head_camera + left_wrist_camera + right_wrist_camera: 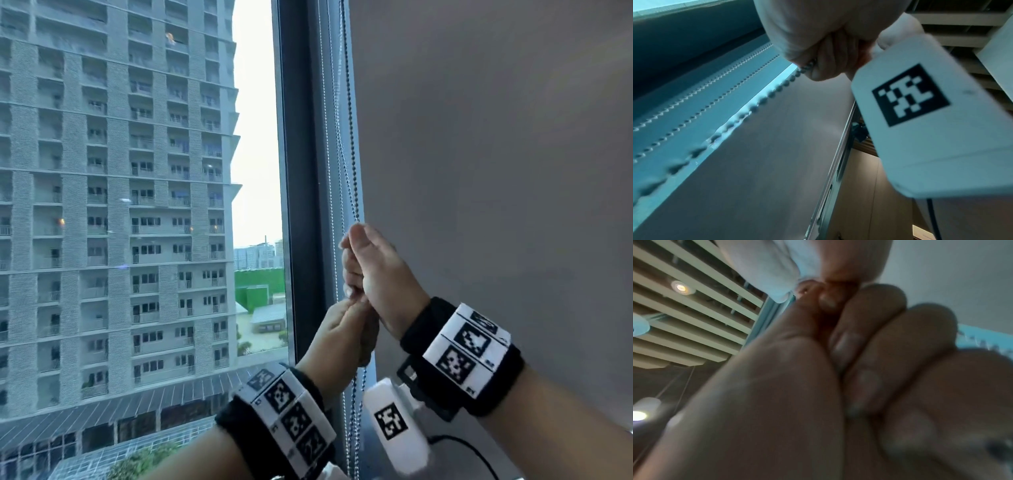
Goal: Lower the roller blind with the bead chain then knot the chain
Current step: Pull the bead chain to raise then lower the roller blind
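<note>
Beside the window glass, the left hand is pinching the bead chain just below the right hand, whose fingers are clenching it at the lowered roller blind edge; light, limp and probably slippery, it is best gripped between beads.

Daylight floods in through the window at nine o'clock of my head view, overcast and cool, blowing the sky white. The blind at three o'clock sits dim and grey. My wrist views are dusky and blue-tinted, smeared with blur; ceiling lamps glare at ten o'clock.
</note>
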### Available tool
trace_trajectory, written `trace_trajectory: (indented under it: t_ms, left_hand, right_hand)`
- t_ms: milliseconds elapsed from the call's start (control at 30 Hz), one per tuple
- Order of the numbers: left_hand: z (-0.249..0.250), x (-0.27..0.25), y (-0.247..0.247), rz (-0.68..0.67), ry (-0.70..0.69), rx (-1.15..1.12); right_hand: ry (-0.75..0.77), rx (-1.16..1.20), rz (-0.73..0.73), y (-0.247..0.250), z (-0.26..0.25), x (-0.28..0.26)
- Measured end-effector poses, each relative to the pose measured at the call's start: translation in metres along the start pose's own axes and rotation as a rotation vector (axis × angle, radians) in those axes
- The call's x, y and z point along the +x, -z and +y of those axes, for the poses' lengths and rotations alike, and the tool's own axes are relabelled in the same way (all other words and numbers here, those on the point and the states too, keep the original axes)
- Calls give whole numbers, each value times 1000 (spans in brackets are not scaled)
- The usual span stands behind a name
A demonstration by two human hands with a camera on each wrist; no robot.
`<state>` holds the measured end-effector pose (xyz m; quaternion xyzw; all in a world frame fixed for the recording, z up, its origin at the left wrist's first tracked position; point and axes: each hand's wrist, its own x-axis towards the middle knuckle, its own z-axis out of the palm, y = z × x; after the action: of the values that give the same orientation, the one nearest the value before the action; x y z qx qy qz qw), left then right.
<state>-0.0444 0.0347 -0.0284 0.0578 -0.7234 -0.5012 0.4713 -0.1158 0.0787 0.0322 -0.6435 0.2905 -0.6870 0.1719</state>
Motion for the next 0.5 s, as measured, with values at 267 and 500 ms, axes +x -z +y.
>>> trace_trajectory:
  t_ms: [267,500]
  left_hand:
    - [-12,6,36,-245,200,12]
    - [80,55,16,-90,3,-48]
  right_hand:
    - [107,-166,75,17,5,5]
    - [46,11,19,1,16,-17]
